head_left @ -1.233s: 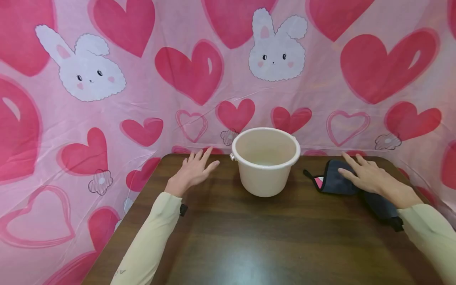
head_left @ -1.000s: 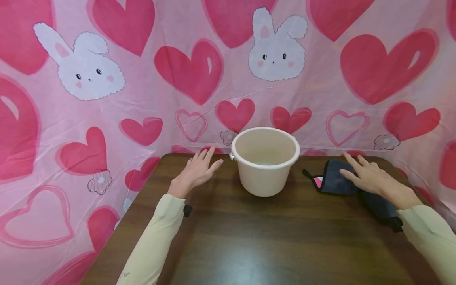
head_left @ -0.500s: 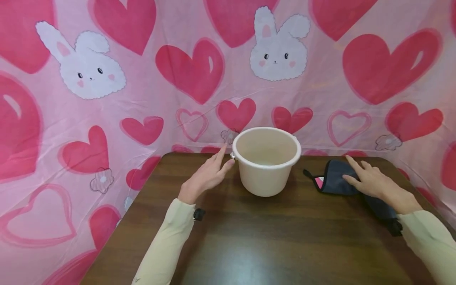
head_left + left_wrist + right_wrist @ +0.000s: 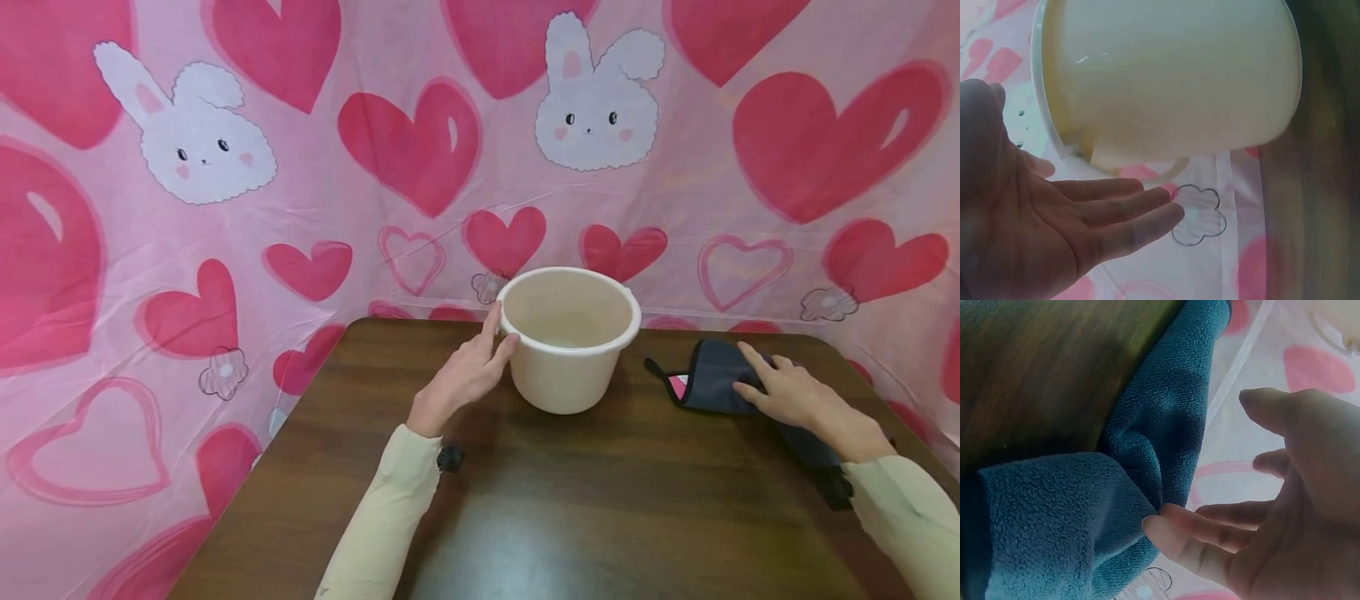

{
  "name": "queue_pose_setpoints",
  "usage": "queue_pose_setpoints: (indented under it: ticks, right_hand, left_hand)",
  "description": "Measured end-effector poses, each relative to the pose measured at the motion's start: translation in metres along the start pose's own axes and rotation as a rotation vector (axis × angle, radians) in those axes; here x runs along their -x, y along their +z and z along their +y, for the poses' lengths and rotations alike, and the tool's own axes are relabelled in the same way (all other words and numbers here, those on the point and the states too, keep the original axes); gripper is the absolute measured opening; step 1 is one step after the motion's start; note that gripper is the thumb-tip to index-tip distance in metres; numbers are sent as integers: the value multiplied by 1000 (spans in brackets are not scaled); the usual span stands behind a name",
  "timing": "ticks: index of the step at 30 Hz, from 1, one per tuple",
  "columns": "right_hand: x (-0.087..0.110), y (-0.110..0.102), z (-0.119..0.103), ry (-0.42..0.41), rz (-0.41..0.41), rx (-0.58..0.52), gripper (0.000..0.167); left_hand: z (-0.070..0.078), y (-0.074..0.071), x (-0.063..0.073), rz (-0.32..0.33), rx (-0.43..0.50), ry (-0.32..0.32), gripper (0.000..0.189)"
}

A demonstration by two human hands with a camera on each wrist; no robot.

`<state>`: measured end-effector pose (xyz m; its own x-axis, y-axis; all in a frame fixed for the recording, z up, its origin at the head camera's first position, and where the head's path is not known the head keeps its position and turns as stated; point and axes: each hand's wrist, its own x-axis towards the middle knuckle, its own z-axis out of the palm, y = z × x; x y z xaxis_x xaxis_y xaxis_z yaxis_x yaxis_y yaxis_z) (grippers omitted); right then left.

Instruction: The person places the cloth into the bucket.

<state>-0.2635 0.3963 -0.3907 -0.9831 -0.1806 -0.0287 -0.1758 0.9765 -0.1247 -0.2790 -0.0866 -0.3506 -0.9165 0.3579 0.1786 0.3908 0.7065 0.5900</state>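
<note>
A cream plastic bucket (image 4: 567,379) stands upright near the back edge of the table. Beside its left rim is my left hand (image 4: 467,375), thumb and fingers extended; whether they touch the rim I cannot tell. In the left wrist view, its fingers (image 4: 1129,231) lie straight below the bucket's wall, near a curved part of its handle (image 4: 1175,170). To the right lies a folded dark blue cloth item (image 4: 714,382) with black edging, a loop and a pink-and-white patch. My right hand (image 4: 806,406) hovers over it, fingertips at its fuzzy fold in the right wrist view.
The brown wooden table (image 4: 585,483) has rounded back corners. Directly behind it hangs a pink curtain (image 4: 420,50) with hearts and rabbits, which also runs along both sides. A black strapped device (image 4: 452,458) sits on the left wrist.
My left hand has moved right and a little forward, from the table's left part to the bucket's rim. My right hand has dropped slightly over the cloth. The bucket stays put.
</note>
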Motion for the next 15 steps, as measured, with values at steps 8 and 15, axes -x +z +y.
queue_pose_setpoints:
  ticks: [8, 15]
  right_hand:
    - [4, 4, 9, 89, -117, -13, 90]
    - [5, 13, 13, 78, -125, -42, 92]
  left_hand:
    - [8, 14, -3, 18, 65, -61, 79]
    - [14, 29, -8, 143, 194, -81, 76]
